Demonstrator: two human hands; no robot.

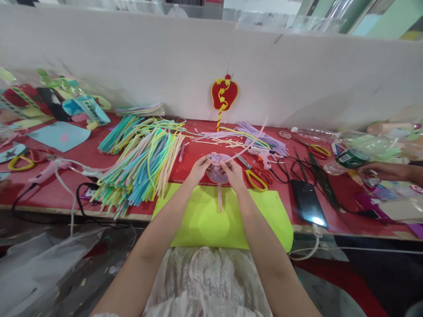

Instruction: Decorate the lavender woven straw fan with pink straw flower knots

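Note:
Between my two hands is a small round purple fan-shaped piece [218, 177] with a pink stem [220, 198] pointing down over a yellow-green sheet [208, 220]. My left hand [200, 169] pinches its upper left edge. At the upper right edge, my right hand [231, 171] is closed on a long pink strip [253, 141], which sticks up and to the right. The fingertips of both hands nearly meet at the top of the piece. Pink trim runs along that top edge; its detail is too small to tell.
Many pastel strips [135, 167] lie to the left, purple ones [264, 138] behind. Yellow-handled scissors [256, 179], a pink glue gun [262, 156] and a phone [308, 203] lie right. A red fan [224, 93] stands at the wall. Another person's hand [373, 169] is at far right.

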